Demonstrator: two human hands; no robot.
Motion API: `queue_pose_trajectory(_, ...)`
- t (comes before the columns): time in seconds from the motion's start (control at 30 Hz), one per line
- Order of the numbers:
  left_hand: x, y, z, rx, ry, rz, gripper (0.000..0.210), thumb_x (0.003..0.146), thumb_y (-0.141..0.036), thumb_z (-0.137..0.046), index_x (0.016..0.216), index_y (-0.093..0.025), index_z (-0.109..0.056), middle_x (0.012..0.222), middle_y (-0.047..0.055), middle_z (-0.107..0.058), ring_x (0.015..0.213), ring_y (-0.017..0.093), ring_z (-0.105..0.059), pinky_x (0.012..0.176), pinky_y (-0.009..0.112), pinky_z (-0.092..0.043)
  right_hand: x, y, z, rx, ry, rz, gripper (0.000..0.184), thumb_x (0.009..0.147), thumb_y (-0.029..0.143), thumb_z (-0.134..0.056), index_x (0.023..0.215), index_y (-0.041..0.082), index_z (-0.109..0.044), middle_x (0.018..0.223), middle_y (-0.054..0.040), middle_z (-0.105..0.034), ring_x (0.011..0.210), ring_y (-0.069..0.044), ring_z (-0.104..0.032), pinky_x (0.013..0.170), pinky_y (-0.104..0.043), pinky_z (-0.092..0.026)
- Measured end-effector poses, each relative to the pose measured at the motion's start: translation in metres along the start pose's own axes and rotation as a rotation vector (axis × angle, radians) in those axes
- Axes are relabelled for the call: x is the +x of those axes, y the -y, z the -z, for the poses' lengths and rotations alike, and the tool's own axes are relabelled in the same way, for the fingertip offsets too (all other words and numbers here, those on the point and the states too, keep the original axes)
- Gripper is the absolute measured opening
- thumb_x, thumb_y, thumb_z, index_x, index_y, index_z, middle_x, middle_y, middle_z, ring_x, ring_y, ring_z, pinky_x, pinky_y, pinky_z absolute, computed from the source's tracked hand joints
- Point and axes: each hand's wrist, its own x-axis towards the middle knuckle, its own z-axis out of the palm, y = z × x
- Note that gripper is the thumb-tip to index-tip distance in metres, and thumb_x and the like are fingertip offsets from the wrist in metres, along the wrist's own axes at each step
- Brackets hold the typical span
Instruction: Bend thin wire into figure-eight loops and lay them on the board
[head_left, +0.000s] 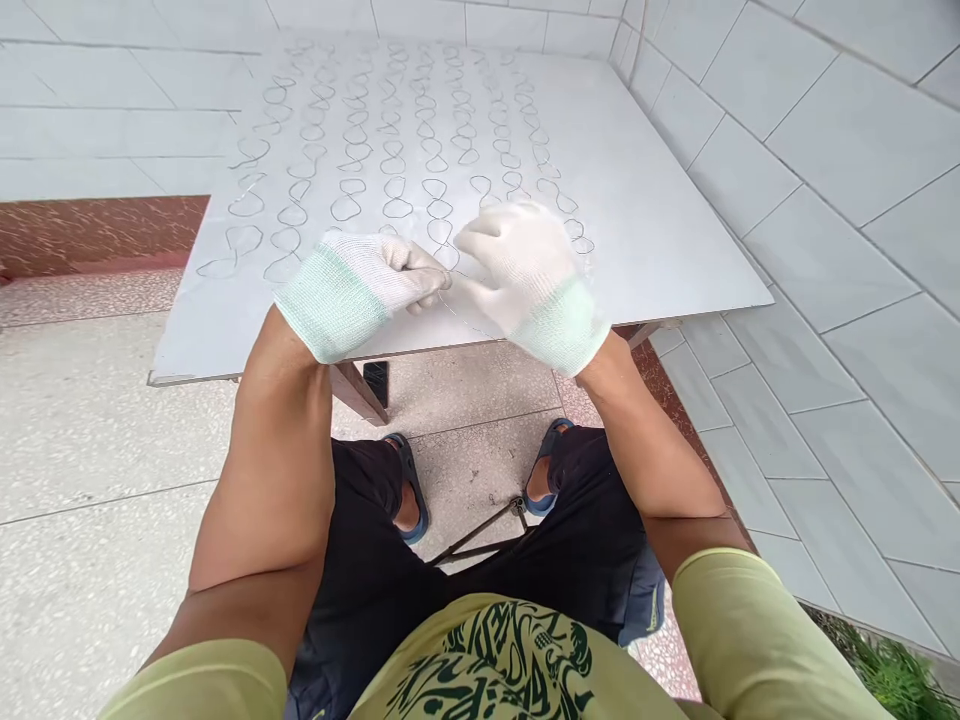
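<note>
Two knitted work gloves meet over the near edge of the white tabletop (660, 220), with a thin wire strand (469, 324) between them. From where I stand, the left hand (375, 275) has thumb and forefinger pinched together on the wire; the right hand (525, 265) is blurred, its fingers spread and loosely curved beside the strand, and I cannot tell whether it grips anything. Beyond them lie rows of figure-eight wire loops (426, 128).

I judge the strand next to weightless, springy yet easily bent, likely to hold a curve but kink if forced. It probably slips or rolls between gloved fingers, so a fingertip pinch suits it best, close to where it crosses or bends; a grasp far out on a loop could well pull the shape crooked.
</note>
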Motion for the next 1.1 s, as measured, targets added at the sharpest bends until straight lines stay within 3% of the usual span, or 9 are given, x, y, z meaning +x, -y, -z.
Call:
queue_pose_trajectory(0.1, 0.002, -0.005, -0.005, -0.075, 0.1, 0.001, 0.046, 0.094, -0.065, -0.087, 0.071, -0.027, -0.074, 0.077, 0.009, -0.072, 0.08, 0.03, -0.067, 0.096, 0.05, -0.061, 0.004, 0.005, -0.007, -0.082, 0.14, 0.051, 0.037, 0.128, 0.022, -0.056, 0.114, 0.019, -0.09, 0.112, -0.0129, -0.09, 0.116, -0.032, -0.081, 0.138, -0.055, -0.044)
queue_pose_trajectory(0.2, 0.004, -0.005, -0.006, -0.149, 0.111, -0.074, 0.047, 0.088, -0.066, -0.087, 0.065, -0.029, -0.068, 0.079, 0.008, -0.073, 0.085, 0.031, -0.068, 0.104, 0.054, -0.062, 0.002, 0.004, -0.02, -0.011, 0.142, -0.048, 0.051, 0.13, 0.017, -0.043, 0.103, 0.024, -0.085, 0.1, -0.0075, -0.087, 0.1, -0.026, -0.077, 0.13, -0.047, -0.046)
queue_pose_trajectory(0.33, 0.003, -0.002, -0.009, -0.306, 0.099, -0.131, 0.053, 0.083, -0.067, -0.093, 0.058, -0.03, -0.065, 0.079, 0.007, -0.075, 0.093, 0.031, -0.071, 0.115, 0.056, -0.06, -0.003, 0.004, -0.03, 0.153, 0.016, -0.17, 0.047, 0.129, 0.02, -0.044, 0.103, 0.026, -0.083, 0.102, -0.0062, -0.085, 0.11, -0.027, -0.077, 0.11, -0.038, -0.053)
queue_pose_trajectory(0.57, 0.006, -0.005, -0.015, -0.415, 0.093, -0.16, 0.062, 0.078, -0.08, -0.101, 0.051, -0.032, -0.071, 0.066, 0.007, -0.061, 0.081, 0.03, -0.056, 0.108, 0.058, -0.052, -0.01, 0.004, -0.027, 0.521, -0.05, -0.137, 0.041, 0.127, 0.031, -0.047, 0.09, 0.029, -0.062, 0.099, -0.0044, -0.082, 0.106, -0.027, -0.077, 0.105, -0.039, -0.054)
queue_pose_trajectory(0.73, 0.006, -0.007, -0.019, -0.431, 0.139, -0.169, 0.065, 0.083, -0.081, -0.1, 0.052, -0.031, -0.071, 0.065, 0.007, -0.061, 0.08, 0.029, -0.059, 0.101, 0.054, -0.053, -0.012, 0.008, -0.025, 0.421, -0.053, -0.174, 0.041, 0.127, 0.03, -0.049, 0.089, 0.031, -0.065, 0.104, -0.0091, -0.085, 0.113, -0.032, -0.08, 0.111, -0.045, -0.056)
queue_pose_trajectory(0.87, 0.003, -0.013, -0.023, -0.418, 0.088, -0.158, 0.066, 0.079, -0.08, -0.098, 0.05, -0.03, -0.068, 0.06, 0.006, -0.059, 0.079, 0.027, -0.061, 0.098, 0.051, -0.052, -0.011, 0.007, -0.026, 0.339, -0.013, -0.161, 0.038, 0.127, 0.03, -0.049, 0.094, 0.032, -0.067, 0.111, -0.0103, -0.087, 0.119, -0.032, -0.079, 0.113, -0.044, -0.056)
queue_pose_trajectory(1.0, 0.001, -0.021, -0.025, -0.384, 0.074, -0.15, 0.053, 0.082, -0.064, -0.093, 0.05, -0.029, -0.068, 0.06, 0.005, -0.061, 0.072, 0.022, -0.054, 0.094, 0.048, -0.053, -0.009, 0.005, -0.028, 0.253, 0.021, -0.137, 0.036, 0.128, 0.03, -0.044, 0.1, 0.03, -0.066, 0.118, -0.0133, -0.086, 0.123, -0.032, -0.077, 0.117, -0.045, -0.056)
queue_pose_trajectory(1.1, -0.002, -0.024, -0.025, -0.399, 0.073, -0.176, 0.048, 0.088, -0.055, -0.09, 0.052, -0.028, -0.071, 0.062, 0.006, -0.064, 0.073, 0.023, -0.058, 0.096, 0.048, -0.055, -0.009, 0.006, -0.032, 0.242, 0.0, -0.129, 0.036, 0.127, 0.025, -0.042, 0.101, 0.029, -0.066, 0.118, -0.0138, -0.085, 0.124, -0.032, -0.077, 0.118, -0.045, -0.056)
